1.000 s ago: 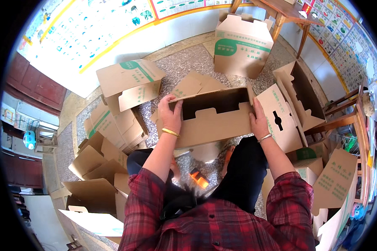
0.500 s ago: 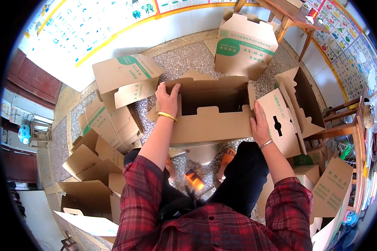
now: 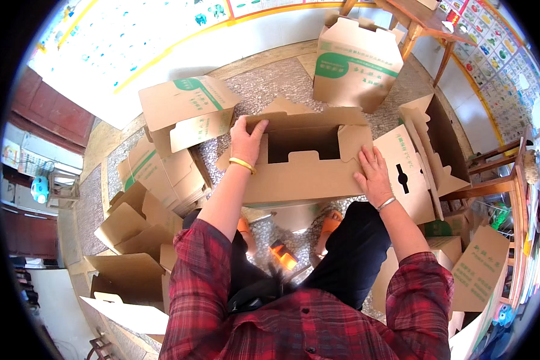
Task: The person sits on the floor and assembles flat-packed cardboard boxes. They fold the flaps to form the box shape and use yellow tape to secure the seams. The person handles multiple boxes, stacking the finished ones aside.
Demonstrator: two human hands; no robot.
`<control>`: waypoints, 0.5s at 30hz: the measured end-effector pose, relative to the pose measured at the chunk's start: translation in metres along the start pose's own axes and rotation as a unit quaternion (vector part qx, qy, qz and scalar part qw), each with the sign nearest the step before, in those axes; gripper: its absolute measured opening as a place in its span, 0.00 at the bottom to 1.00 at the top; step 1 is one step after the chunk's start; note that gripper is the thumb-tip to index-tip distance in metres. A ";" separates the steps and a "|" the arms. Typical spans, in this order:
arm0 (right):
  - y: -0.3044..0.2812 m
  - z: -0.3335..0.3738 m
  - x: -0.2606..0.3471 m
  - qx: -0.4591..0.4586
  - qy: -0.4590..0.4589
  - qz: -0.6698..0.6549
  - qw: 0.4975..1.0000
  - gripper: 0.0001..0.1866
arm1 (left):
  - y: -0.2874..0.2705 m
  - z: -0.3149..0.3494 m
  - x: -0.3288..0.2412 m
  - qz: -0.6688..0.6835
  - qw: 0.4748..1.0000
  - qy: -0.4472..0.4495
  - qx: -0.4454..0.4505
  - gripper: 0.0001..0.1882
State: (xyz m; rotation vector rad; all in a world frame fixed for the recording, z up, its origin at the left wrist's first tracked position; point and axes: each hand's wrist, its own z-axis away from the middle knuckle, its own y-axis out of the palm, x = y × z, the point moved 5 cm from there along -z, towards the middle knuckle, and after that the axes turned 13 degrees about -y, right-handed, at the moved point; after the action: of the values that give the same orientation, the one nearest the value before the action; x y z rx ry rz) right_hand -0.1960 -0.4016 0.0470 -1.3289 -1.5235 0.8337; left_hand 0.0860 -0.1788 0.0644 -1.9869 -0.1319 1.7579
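An open-topped brown cardboard box (image 3: pixel 306 181) stands in front of me, its dark inside showing. At its left end my left hand (image 3: pixel 246 144) is closed on the cardboard, thumb reaching over toward the far flap (image 3: pixel 312 117). Some of that hand's fingertips are hidden behind the edge. The right end flap (image 3: pixel 354 141) leans inward over the opening. My right hand (image 3: pixel 375 177) rests with fingers stretched and slightly apart at the box's near right corner, against the cardboard. The near flap, with a small raised tab, lies toward me.
A closed-sided carton (image 3: pixel 357 66) stands at the back under a wooden table (image 3: pixel 429 24). Opened cartons (image 3: pixel 189 105) and folded ones (image 3: pixel 162 171) crowd the left; more (image 3: pixel 435 144) lie at right beside a wooden chair (image 3: pixel 492 189). An orange-and-black tool (image 3: pixel 283 257) lies between my feet.
The right end flap has gone from standing upright to leaning inward over the opening. My right hand has shifted from that flap's outer side to the near right corner. My left hand keeps its place.
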 end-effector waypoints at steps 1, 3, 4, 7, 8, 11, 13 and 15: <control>0.000 0.001 0.001 0.003 0.010 0.003 1.000 0.30 | -0.002 0.010 0.001 0.001 1.000 0.003 0.015 0.20; 0.000 0.005 0.000 0.012 0.031 0.011 0.999 0.31 | -0.007 0.037 -0.006 -0.045 0.995 0.063 0.059 0.19; 0.001 0.006 -0.001 0.010 0.030 0.008 0.999 0.30 | -0.012 0.050 -0.004 -0.068 0.988 0.121 0.075 0.19; 0.001 0.005 0.004 0.022 0.048 0.017 0.998 0.30 | -0.022 0.081 0.000 -0.187 0.952 0.206 0.128 0.20; -0.001 0.005 0.006 0.002 0.044 0.001 0.999 0.30 | -0.025 0.089 -0.005 -0.206 0.949 0.200 0.129 0.21; -0.004 0.006 0.007 -0.055 0.015 -0.038 0.998 0.28 | -0.028 0.096 -0.005 -0.272 0.927 0.208 0.154 0.22; -0.002 0.009 0.001 -0.087 -0.018 -0.053 0.995 0.27 | -0.027 0.102 -0.005 -0.332 0.900 0.232 0.160 0.23; 0.003 0.017 -0.024 -0.085 0.018 -0.172 0.981 0.26 | -0.028 0.105 -0.001 -0.348 0.891 0.238 0.167 0.25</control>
State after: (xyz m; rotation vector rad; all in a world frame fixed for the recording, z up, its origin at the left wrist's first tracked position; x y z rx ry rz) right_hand -0.2109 -0.4230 0.0333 -1.1469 -1.7622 0.4669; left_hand -0.0074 -0.1245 0.0711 -1.7444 -0.3074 0.7614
